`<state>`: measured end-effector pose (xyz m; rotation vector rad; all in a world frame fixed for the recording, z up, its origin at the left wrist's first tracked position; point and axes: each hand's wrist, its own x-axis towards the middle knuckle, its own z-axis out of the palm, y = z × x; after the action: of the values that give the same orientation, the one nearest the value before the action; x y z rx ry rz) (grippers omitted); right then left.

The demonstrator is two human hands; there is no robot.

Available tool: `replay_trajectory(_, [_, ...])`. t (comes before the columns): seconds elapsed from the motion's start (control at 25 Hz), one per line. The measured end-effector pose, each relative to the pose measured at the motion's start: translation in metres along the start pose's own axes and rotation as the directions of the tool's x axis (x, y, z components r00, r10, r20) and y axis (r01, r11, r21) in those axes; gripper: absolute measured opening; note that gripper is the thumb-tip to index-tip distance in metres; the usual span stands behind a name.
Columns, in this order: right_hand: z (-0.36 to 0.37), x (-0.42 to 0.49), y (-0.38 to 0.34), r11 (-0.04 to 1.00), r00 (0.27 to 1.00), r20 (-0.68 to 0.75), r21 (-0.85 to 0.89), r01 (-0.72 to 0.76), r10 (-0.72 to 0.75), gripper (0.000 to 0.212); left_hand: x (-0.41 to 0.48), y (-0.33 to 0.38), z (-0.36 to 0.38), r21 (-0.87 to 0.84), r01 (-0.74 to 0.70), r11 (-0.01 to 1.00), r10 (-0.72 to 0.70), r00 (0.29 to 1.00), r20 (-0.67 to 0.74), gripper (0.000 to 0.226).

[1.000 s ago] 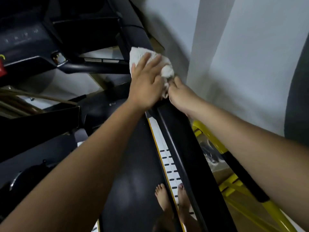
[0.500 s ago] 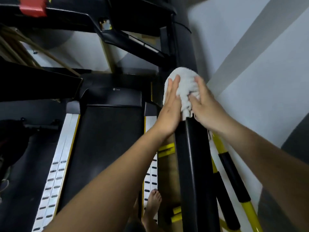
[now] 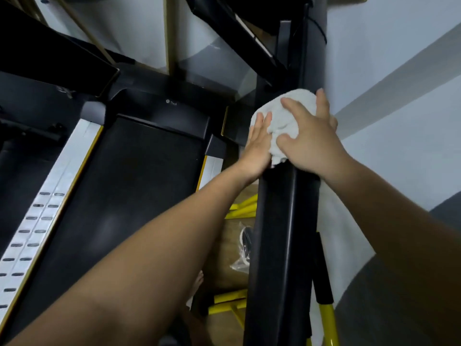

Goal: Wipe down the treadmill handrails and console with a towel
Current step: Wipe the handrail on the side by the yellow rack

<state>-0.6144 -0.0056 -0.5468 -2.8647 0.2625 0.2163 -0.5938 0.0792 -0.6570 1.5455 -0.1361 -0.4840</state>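
A bunched white towel (image 3: pixel 283 121) lies over the black right handrail (image 3: pixel 282 233) of the treadmill, near where the rail meets the upright post (image 3: pixel 305 58). My left hand (image 3: pixel 258 146) presses flat against the towel's left side, fingers straight. My right hand (image 3: pixel 310 136) lies on top of the towel with thumb and fingers spread and curled round it and the rail. The console is out of view above.
The black treadmill belt (image 3: pixel 129 196) with its white side strips (image 3: pixel 47 208) fills the left. A white wall (image 3: pixel 399 83) stands close on the right. Yellow-and-black frame bars (image 3: pixel 324 295) and a plastic bag (image 3: pixel 243 253) lie on the floor beside the rail.
The view has tilted further down. Both hands stay on the towel at the rail's upper part; my right hand has spread over the top of the towel.
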Motion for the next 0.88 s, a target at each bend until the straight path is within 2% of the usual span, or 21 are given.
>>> replay_trajectory(0.08, [0.002, -0.001, -0.002, 0.997, 1.0, -0.016, -0.074, -0.006, 0.005, 0.062, 0.001, 0.003, -0.001, -0.124, 0.021, 0.992, -0.024, 1.0, -0.018, 0.074])
replay_trajectory(0.16, [0.012, -0.028, 0.005, 0.98, 0.993, -0.041, -0.17, 0.1, -0.109, 0.055, -0.018, -0.013, 0.012, -0.159, 0.057, 0.986, -0.062, 0.998, -0.027, 0.057])
replay_trajectory(0.24, [0.023, -0.064, 0.015, 0.958, 0.973, -0.083, -0.211, 0.195, -0.217, 0.055, -0.051, -0.037, 0.025, -0.253, 0.122, 0.96, -0.122, 0.992, 0.015, 0.061])
replay_trajectory(0.36, [0.024, -0.089, 0.017, 0.965, 0.975, 0.006, -0.135, 0.223, -0.224, 0.065, -0.081, -0.053, 0.031, -0.303, 0.186, 0.935, -0.165, 0.982, 0.093, 0.06])
replay_trajectory(0.48, [0.004, -0.043, 0.005, 0.959, 0.973, 0.091, -0.169, 0.227, -0.214, 0.072, -0.065, -0.037, 0.023, -0.33, 0.233, 0.915, -0.215, 0.972, 0.092, 0.057])
replay_trajectory(0.52, [-0.004, -0.026, -0.001, 0.946, 0.97, 0.117, -0.225, 0.234, -0.212, 0.069, -0.062, -0.034, 0.024, -0.328, 0.239, 0.914, -0.222, 0.971, 0.09, 0.055])
replay_trajectory(0.64, [-0.002, -0.018, -0.01, 0.867, 0.955, 0.176, -0.404, 0.292, -0.24, 0.043, -0.075, -0.053, 0.027, -0.366, 0.217, 0.905, -0.183, 0.975, 0.125, 0.062])
replay_trajectory(0.72, [0.008, -0.051, 0.002, 0.861, 0.921, 0.129, -0.327, 0.389, -0.367, 0.04, -0.098, -0.069, 0.029, -0.39, 0.225, 0.893, -0.185, 0.973, 0.139, 0.074])
replay_trajectory(0.8, [0.016, -0.092, 0.022, 0.87, 0.875, 0.039, -0.096, 0.484, -0.483, 0.038, -0.123, -0.069, 0.04, -0.314, 0.234, 0.92, -0.216, 0.972, 0.091, 0.076])
replay_trajectory(0.88, [0.014, -0.103, 0.038, 0.88, 0.885, -0.017, 0.093, 0.466, -0.466, 0.035, -0.127, -0.054, 0.046, -0.192, 0.157, 0.969, -0.154, 0.988, 0.034, 0.076])
